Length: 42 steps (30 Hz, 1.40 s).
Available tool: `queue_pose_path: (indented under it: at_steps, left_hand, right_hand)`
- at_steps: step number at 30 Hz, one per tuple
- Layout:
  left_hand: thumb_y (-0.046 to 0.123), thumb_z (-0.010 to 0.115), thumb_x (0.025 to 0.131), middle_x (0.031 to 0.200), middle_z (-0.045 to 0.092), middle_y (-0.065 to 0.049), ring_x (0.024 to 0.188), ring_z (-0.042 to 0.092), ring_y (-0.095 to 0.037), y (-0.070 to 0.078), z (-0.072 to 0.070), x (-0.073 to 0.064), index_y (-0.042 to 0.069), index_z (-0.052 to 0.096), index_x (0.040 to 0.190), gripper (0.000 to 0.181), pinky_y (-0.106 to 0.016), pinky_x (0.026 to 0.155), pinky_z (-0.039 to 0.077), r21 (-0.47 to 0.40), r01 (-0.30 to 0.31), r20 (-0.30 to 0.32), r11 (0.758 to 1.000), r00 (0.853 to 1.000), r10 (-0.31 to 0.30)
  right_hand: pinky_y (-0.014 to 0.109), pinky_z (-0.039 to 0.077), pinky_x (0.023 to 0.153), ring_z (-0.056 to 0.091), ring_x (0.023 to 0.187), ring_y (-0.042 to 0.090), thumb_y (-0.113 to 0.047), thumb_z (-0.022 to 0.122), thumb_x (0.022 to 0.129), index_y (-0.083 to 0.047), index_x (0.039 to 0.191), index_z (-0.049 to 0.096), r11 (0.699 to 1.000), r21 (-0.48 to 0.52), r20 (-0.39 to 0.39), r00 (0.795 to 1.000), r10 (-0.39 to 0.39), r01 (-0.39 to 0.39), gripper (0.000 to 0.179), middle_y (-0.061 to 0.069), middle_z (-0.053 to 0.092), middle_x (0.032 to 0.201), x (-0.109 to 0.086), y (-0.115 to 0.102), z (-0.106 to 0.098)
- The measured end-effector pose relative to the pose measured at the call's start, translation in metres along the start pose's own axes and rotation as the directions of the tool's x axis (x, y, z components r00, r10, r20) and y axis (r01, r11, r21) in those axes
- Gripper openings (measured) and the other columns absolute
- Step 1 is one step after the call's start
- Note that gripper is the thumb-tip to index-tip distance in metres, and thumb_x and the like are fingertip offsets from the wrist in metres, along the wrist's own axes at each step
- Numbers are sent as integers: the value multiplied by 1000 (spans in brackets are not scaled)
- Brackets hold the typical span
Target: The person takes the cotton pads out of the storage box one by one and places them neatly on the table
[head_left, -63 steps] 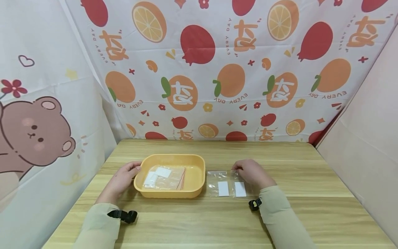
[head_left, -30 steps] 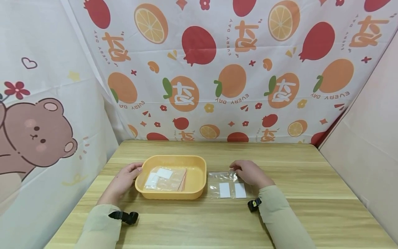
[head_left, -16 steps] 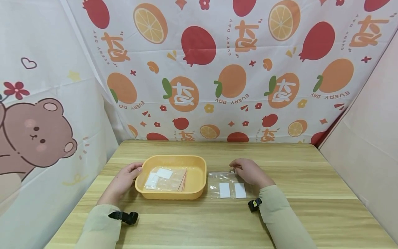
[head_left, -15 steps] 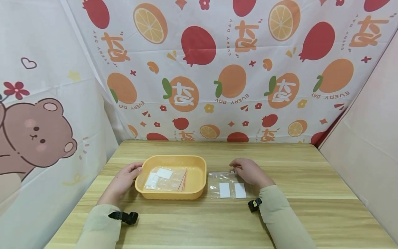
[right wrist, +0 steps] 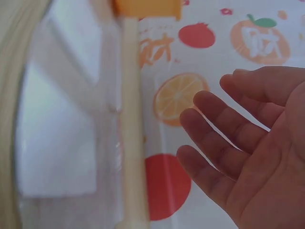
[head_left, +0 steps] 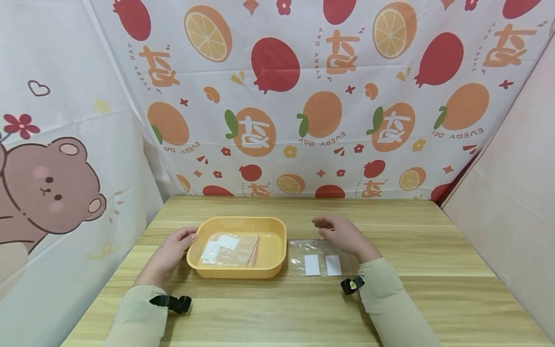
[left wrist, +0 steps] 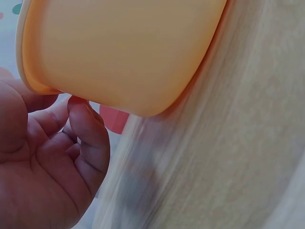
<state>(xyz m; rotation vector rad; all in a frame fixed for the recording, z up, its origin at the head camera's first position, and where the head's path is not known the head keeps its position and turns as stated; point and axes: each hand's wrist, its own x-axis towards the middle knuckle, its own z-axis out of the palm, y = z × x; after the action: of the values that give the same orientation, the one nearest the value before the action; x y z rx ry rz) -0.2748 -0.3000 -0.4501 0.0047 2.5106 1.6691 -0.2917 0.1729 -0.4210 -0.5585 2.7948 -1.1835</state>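
A yellow plastic tub stands left of centre on the table, with clear zip bags bearing white labels and red seal lines inside. My left hand holds its left end; in the left wrist view the curled fingers touch the outer wall just under the rim. Right of the tub, clear zip bags with two white labels lie side by side, flat on the wood. Over their far right corner hovers my right hand, holding nothing; its fingers are spread and slightly bent in the right wrist view.
The wooden table reaches a fruit-printed cloth at the back. A bear-printed cloth hangs at the left and a pale cloth at the right. Each wrist wears a black strap with a camera.
My right hand has come off the bags' top edge, its fingers loosened, and shifted slightly up and left. The left hand and the tub keep their places.
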Motion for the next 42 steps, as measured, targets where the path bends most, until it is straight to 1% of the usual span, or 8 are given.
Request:
queue_pose_path:
  at_steps: [8,15,18,23,25,27,32,42]
  left_hand:
    - [30,40,111,146,45,-26,110,58,-19,2,0,0,-3,39,150,51,-29,82,54,-13,-9,2,1000,1000,9]
    - [27,40,112,146,44,-29,111,58,-20,1,2,-3,-5,37,151,51,-29,82,54,-35,-15,11,999,1000,15]
    - [28,39,112,147,44,-28,113,58,-22,-1,2,-4,-5,37,151,51,-29,83,54,-26,-11,11,1000,1000,12]
    - [30,38,112,147,44,-27,116,57,-24,0,1,-4,-4,37,151,52,-29,84,54,-16,-3,9,1000,1000,3]
    - [29,38,112,147,44,-28,116,57,-25,1,2,-4,-5,37,151,52,-30,85,54,-14,-2,10,1000,1000,3]
    - [30,38,112,147,44,-27,117,57,-26,3,2,-3,-4,38,150,51,-30,85,54,-10,-1,7,1000,1000,1]
    - [29,38,112,147,45,-26,119,55,-28,4,3,0,-3,39,150,50,-31,86,53,-9,-2,6,1000,1000,2]
    - [27,39,112,145,46,-29,112,58,-23,1,2,-2,-5,38,150,50,-29,82,54,-30,-18,12,999,1000,19]
  right_hand:
    - [41,51,96,61,114,17,-21,62,102,-18,137,63,995,89,35,998,-56,53,36,0,65,129,-4,-22,0]
    - [44,50,98,60,118,19,-25,64,101,-17,140,58,959,278,63,995,-80,59,40,-1,64,130,-9,-42,11]
    - [48,50,98,60,120,28,-25,64,101,-12,145,52,884,467,80,995,-62,18,47,6,60,135,-9,-50,20]
    - [52,44,104,46,134,44,-15,56,104,-4,152,37,632,773,115,991,-66,-48,52,21,45,148,-9,-64,33]
    - [52,41,107,40,139,45,-13,51,106,-2,154,32,554,830,131,988,-81,-64,53,25,38,153,-9,-69,37]
    - [52,39,109,36,141,45,-13,48,107,-1,155,29,506,859,146,985,-90,-81,53,28,33,156,-8,-73,42]
    - [53,35,112,32,143,45,-12,45,107,2,156,25,447,886,175,981,-80,-121,54,32,28,158,0,-85,56]
    - [58,34,111,36,142,44,-16,49,105,0,157,27,412,875,249,966,67,-254,59,27,30,157,25,-103,94]
